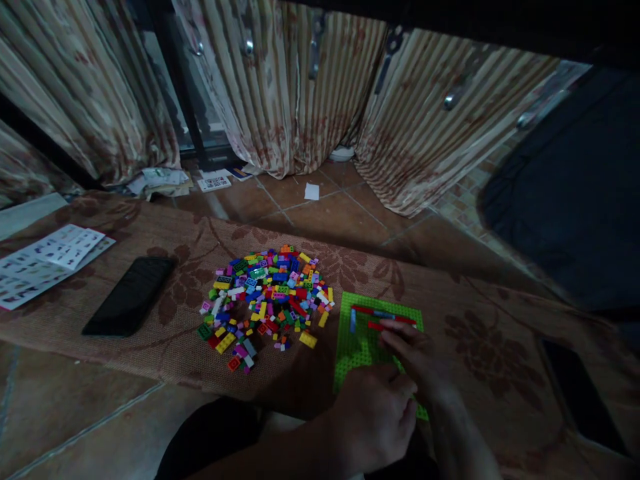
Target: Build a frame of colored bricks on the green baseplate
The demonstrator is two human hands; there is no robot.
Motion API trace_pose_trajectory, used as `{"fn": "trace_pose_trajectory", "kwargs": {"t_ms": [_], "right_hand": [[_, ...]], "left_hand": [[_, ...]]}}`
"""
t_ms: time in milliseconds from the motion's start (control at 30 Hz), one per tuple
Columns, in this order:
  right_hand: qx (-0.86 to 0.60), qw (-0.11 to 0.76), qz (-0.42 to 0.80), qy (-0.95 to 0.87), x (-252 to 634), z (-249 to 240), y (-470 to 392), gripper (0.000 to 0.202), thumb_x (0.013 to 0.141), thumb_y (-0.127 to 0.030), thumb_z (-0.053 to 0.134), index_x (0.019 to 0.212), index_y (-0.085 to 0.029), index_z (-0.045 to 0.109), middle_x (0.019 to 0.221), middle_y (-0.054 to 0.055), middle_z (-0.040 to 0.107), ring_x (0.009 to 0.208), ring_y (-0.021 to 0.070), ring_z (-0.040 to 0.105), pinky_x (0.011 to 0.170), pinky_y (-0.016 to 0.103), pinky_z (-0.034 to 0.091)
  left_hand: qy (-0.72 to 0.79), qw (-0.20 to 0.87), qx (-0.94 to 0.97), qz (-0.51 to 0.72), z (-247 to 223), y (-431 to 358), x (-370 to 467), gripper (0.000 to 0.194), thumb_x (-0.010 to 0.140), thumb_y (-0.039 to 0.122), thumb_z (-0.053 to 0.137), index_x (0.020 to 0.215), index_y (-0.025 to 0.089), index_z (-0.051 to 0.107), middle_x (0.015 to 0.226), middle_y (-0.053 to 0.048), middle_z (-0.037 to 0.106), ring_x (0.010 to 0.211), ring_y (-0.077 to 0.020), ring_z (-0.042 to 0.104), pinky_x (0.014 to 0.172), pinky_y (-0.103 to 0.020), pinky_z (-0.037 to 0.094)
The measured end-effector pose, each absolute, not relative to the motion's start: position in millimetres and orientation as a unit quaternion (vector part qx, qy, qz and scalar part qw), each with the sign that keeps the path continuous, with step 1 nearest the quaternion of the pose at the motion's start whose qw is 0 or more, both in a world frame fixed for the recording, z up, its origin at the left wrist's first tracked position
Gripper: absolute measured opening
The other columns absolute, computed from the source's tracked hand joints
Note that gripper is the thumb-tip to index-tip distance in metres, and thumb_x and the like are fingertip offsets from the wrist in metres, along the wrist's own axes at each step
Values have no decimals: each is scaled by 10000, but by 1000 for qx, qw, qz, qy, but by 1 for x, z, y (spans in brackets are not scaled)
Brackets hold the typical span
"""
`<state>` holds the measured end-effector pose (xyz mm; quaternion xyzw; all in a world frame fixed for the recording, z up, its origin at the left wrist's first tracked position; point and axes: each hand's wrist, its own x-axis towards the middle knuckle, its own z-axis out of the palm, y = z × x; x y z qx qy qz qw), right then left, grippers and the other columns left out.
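Note:
A green studded baseplate (pixel 353 357) lies on the cloth, with a row of red and blue bricks (pixel 384 315) along its far edge. One light blue brick (pixel 353 321) points toward me at the row's left end. Just below the row, a short red brick (pixel 374 325) shows at the fingertips of my right hand (pixel 425 360), which are closed around its right end. My left hand (pixel 373 413) is curled into a loose fist over the plate's near edge, its wrist in front of the right one. Whatever its fingers hold is hidden.
Left of the plate spreads a pile of small colourful bricks (pixel 270 300). Farther left lie a black phone (pixel 130 297) and printed sheets (pixel 50 260). Another dark phone-like slab (pixel 583 393) is at the right. Behind the cloth-covered bench (pixel 190 227) are tiled floor and striped curtains (pixel 300 100).

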<state>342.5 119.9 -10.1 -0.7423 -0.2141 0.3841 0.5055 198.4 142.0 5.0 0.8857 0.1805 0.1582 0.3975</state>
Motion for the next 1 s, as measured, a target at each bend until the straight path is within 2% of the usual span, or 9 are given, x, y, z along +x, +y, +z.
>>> {"fn": "trace_pose_trajectory", "kwargs": {"t_ms": [133, 300, 433, 633, 867, 1000], "right_hand": [[-753, 465, 393, -251, 347, -11, 113, 386, 651, -391, 730, 968, -172, 714, 803, 44, 720, 719, 192, 662, 668, 313, 505], [-778, 393, 398, -286, 346, -10, 107, 312, 714, -395, 631, 919, -172, 705, 609, -8, 650, 560, 156, 586, 550, 282, 452], [-790, 331, 402, -323, 344, -13, 107, 258, 674, -341, 641, 876, -182, 670, 710, 5, 689, 548, 142, 574, 528, 273, 438], [-813, 292, 331, -380, 338, -23, 114, 219, 703, -331, 629, 883, -207, 630, 762, 10, 700, 690, 175, 638, 633, 296, 458], [-844, 260, 250, -397, 319, -17, 126, 227, 749, -365, 609, 910, -206, 592, 681, -8, 667, 621, 174, 618, 633, 305, 420], [-861, 236, 229, -389, 313, -14, 123, 277, 736, -413, 656, 902, -207, 575, 690, -3, 669, 636, 183, 629, 622, 298, 411]], "left_hand": [[171, 373, 907, 94, 7, 137, 201, 207, 900, 305, 411, 963, 189, 571, 928, -39, 643, 784, -200, 621, 660, -328, 520], [108, 362, 924, 65, 12, 133, 201, 195, 912, 273, 411, 966, 165, 565, 960, -50, 651, 830, -191, 619, 716, -323, 531], [26, 355, 933, 60, 5, 124, 203, 176, 892, 244, 469, 1001, 148, 569, 981, -67, 665, 893, -192, 618, 763, -310, 524], [-13, 315, 948, 46, -4, 117, 207, 189, 888, 271, 473, 882, 139, 607, 838, -44, 671, 730, -175, 620, 599, -304, 494], [-10, 252, 966, 66, -23, 114, 202, 100, 777, 243, 609, 756, 146, 623, 753, -17, 674, 664, -170, 616, 551, -305, 484], [-31, 252, 962, 101, -33, 108, 200, 106, 746, 247, 651, 682, 175, 607, 679, -3, 660, 553, -126, 558, 456, -268, 418]]}}
